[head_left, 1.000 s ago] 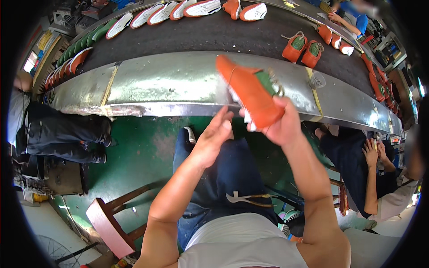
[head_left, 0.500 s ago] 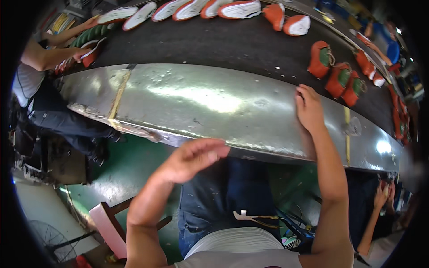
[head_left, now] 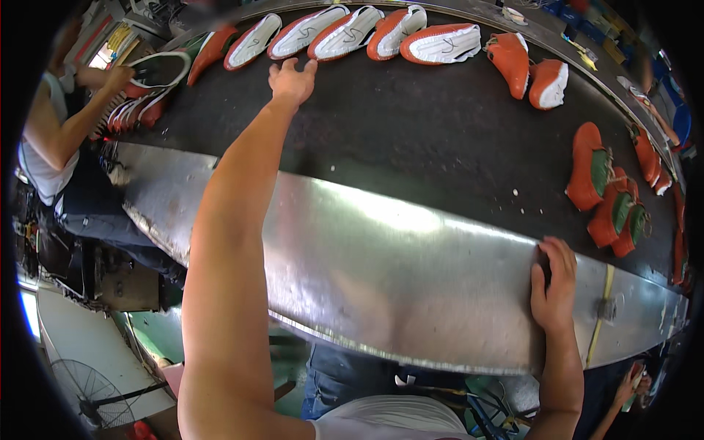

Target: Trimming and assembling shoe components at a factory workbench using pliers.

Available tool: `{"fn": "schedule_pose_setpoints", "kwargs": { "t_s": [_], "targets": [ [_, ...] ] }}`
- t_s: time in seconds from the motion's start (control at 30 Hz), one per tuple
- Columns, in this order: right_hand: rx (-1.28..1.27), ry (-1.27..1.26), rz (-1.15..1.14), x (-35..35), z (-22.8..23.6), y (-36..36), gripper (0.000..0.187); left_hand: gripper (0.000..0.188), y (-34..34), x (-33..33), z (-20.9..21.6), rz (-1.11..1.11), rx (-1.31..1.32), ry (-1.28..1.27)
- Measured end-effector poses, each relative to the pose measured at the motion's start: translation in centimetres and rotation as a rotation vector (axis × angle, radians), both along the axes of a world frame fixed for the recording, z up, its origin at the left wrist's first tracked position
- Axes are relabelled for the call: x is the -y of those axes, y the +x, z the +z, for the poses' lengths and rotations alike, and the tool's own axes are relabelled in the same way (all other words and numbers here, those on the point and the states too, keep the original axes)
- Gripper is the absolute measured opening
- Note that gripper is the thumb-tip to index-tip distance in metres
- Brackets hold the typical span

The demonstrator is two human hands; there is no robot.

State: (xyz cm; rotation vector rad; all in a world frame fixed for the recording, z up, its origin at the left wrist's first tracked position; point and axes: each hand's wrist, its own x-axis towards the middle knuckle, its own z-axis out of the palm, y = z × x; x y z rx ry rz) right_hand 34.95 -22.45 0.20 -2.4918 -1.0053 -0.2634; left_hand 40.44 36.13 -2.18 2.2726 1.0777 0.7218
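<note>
My left hand (head_left: 292,82) reaches across the dark belt (head_left: 411,125) toward a row of orange shoe uppers. Its fingers are spread and hold nothing. Just beyond the fingertips lies an orange upper (head_left: 346,35) with a white underside and a dark scribble; I cannot tell if they touch. Another white-bottomed upper (head_left: 308,33) is close on its left. My right hand (head_left: 555,286) rests on the metal ledge (head_left: 396,293) near the belt's edge, thumb apart from loosely bent fingers, with nothing in it.
Orange uppers with green inside (head_left: 587,169) and loose strings lie at the right. Two more orange uppers (head_left: 513,66) sit at the far side. A co-worker at the left handles a white-rimmed shoe piece (head_left: 169,70). Another person's hands (head_left: 632,385) show low right. A fan (head_left: 88,396) stands lower left.
My left hand has swung from over my lap to far across the belt, beside the row of uppers. My right hand stays on the ledge. The view has shifted toward the belt.
</note>
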Motion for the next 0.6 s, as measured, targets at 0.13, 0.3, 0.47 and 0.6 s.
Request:
{"fn": "schedule_pose_setpoints", "kwargs": {
  "t_s": [0.13, 0.3, 0.47, 0.6],
  "targets": [
    [-0.095, -0.058, -0.03, -0.3, 0.2, 0.0, 0.036, 0.101, 5.3, -4.1, -0.6, 0.001, -0.062, 0.046],
    [-0.134, -0.115, -0.072, -0.4, 0.8, 0.2, 0.037, 0.097, 10.5, -9.9, -1.4, -0.119, -0.36, 0.401],
    [-0.143, -0.155, -0.079, -1.6, 0.6, 0.4, 0.04, 0.099, 10.1, -15.6, -0.1, -0.097, -0.374, 0.264],
    [-0.127, -0.215, -0.083, -1.9, 0.6, 0.5, 0.04, 0.111, 11.8, -13.4, 2.3, -0.416, -0.562, -0.107]
  ]
}}
